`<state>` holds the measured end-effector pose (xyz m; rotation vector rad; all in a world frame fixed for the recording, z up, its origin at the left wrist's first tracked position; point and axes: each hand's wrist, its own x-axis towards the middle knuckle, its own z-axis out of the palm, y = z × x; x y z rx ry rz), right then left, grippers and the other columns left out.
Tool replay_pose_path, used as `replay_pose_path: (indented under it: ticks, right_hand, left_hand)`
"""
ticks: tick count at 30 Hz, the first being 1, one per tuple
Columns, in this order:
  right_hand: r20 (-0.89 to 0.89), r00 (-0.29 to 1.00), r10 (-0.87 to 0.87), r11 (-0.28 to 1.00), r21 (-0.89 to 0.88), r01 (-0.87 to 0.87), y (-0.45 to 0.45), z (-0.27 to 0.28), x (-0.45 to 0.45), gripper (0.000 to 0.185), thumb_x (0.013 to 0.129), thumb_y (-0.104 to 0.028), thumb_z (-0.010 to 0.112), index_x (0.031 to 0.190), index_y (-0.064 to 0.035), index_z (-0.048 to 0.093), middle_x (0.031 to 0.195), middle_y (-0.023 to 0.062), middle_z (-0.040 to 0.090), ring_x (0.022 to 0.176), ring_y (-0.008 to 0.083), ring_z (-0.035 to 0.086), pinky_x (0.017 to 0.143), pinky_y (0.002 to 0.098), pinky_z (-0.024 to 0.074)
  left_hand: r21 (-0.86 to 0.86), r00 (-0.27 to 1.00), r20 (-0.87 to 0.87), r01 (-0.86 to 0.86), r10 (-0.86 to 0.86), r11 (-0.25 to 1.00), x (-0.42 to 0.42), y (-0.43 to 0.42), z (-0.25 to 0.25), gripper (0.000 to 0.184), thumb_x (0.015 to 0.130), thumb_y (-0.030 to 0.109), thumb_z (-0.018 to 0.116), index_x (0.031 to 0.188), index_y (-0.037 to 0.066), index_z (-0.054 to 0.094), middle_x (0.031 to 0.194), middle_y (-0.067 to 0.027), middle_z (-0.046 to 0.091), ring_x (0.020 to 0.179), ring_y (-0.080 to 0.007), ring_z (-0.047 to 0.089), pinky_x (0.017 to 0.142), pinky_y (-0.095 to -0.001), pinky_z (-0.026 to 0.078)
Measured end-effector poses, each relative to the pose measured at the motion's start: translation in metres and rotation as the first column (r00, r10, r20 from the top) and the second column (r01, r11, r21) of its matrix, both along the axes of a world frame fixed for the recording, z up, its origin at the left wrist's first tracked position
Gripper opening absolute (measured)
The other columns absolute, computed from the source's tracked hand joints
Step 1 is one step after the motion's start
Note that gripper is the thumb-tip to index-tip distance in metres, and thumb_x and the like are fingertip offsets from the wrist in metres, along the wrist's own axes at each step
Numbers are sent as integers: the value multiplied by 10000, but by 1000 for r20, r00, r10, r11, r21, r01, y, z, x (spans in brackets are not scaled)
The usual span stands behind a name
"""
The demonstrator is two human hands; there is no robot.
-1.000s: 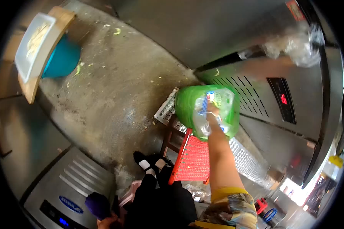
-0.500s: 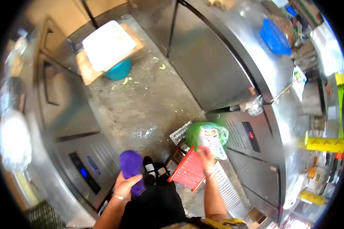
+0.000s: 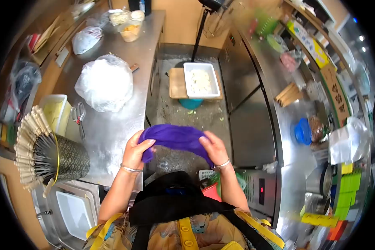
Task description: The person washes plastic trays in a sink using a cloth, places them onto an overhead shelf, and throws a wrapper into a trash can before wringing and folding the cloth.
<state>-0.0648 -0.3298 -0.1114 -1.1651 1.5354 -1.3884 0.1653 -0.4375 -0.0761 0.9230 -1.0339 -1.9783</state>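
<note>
A purple cloth [image 3: 175,136] stretches between my two hands in front of my body. My left hand [image 3: 134,150] grips one end, with a short piece hanging below the fingers. At the other end my right hand [image 3: 213,149] pinches the cloth between thumb and fingers. The middle of the cloth is bunched and arches upward. Beneath it are the floor and the dark front of my apron [image 3: 171,200].
On the left steel counter [image 3: 108,146] lie a white plastic bag [image 3: 106,83], scissors [image 3: 78,118] and a holder of wooden-handled skewers [image 3: 71,160]. Ahead, a white tray [image 3: 214,85] rests on a board over a teal bucket [image 3: 190,103]. A blue basket [image 3: 303,131] stands on the right counter.
My view has lifted from the floor to the counters. The purple cloth came up in my left hand, and my right hand left the red basket and took its other end.
</note>
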Motion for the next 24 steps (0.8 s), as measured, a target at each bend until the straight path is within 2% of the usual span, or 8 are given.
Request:
replay_pose_path:
  ticks: [1,3,5,7,13,18,21,24]
  right_hand:
    - [-490,870,50,998,-18,-67,-7,8,1,189,862,-165,545,977,-20,585,907,103,609,788,270,577,748,300,450]
    - [-552,806,212,974,54,-219,-22,24,3,204,824,-173,583,978,-39,601,900,136,580,800,337,551,754,341,451]
    - [-720,693,-18,974,-171,-152,-36,63,10,252,771,-141,623,1005,-49,601,887,123,566,801,305,553,737,358,452]
    - [-649,755,93,970,-113,-216,-59,63,7,184,752,-94,637,924,-30,623,820,110,548,738,260,543,679,325,446]
    - [-287,772,567,793,-63,-606,-146,88,33,119,759,-69,635,833,22,611,688,69,517,622,165,505,583,253,397]
    - [-631,469,618,409,-252,-877,-171,124,85,231,726,-142,679,916,-24,626,752,85,552,646,210,540,589,285,444]
    - [-749,38,661,144,77,-986,-170,79,116,411,729,-278,674,1081,-85,582,1018,119,548,946,258,531,795,346,449]
    - [-834,-56,549,81,120,-989,-163,-11,171,540,780,-339,601,1255,-130,451,1370,141,309,1238,334,296,1010,424,281]
  left_hand:
    - [3,1000,-27,-14,14,1000,13,-4,3,233,755,58,651,972,29,572,799,-39,604,611,-83,545,560,-210,450]
    - [-61,987,139,-71,78,996,31,-8,9,202,756,79,664,935,25,589,725,-24,604,559,-85,537,524,-204,444]
    - [-303,946,305,-12,109,953,47,-10,6,229,762,139,679,940,16,606,745,-26,619,583,-77,548,537,-200,446]
    - [-349,721,673,112,165,930,62,-2,20,253,803,203,650,997,44,621,778,-15,629,637,-55,544,582,-210,448]
    - [-192,778,492,-340,390,921,111,19,-12,245,839,187,605,1036,43,621,825,-11,629,715,-76,549,672,-222,463]
    - [-380,502,121,-773,856,508,140,19,-3,308,830,133,595,1125,46,570,1030,-29,586,888,-94,523,785,-198,400]
    - [-405,204,438,-825,875,395,176,54,-77,334,820,117,593,1143,42,553,1027,-36,584,889,-108,525,801,-217,403]
    - [-405,27,434,-887,901,221,171,120,-157,251,830,108,572,1077,64,586,880,26,570,687,-63,475,589,-184,389]
